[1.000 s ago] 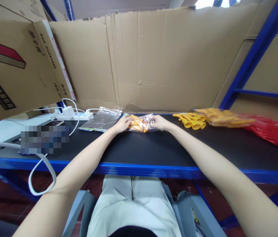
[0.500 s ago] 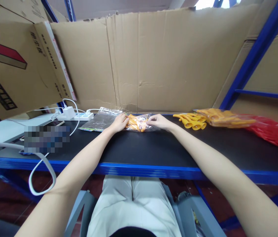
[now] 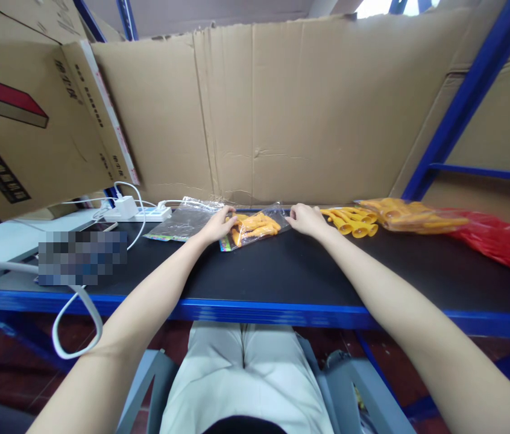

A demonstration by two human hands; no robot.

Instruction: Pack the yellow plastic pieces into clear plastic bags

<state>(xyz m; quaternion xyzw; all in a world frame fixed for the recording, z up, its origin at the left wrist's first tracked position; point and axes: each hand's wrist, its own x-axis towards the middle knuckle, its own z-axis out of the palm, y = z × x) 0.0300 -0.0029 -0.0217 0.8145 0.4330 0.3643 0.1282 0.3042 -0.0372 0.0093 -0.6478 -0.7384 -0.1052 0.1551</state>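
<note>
A small clear plastic bag filled with orange pieces (image 3: 255, 228) lies on the black shelf top (image 3: 282, 271), tilted with its coloured edge toward me. My left hand (image 3: 217, 226) grips the bag's left end with curled fingers. My right hand (image 3: 304, 218) rests at the bag's right corner, fingers curled, touching or just off the plastic. A loose pile of yellow-orange pieces (image 3: 349, 219) lies just right of my right hand.
A stack of empty clear bags (image 3: 185, 219) lies left of the filled bag. A white power strip with cables (image 3: 135, 211) sits at the left. A large bag of orange pieces (image 3: 411, 215) and a red bag (image 3: 506, 241) lie right. Cardboard walls the back.
The filled bag has been turned and slid slightly toward me. My right hand moved right, off the bag's middle to its corner. My left hand stayed on the left end.
</note>
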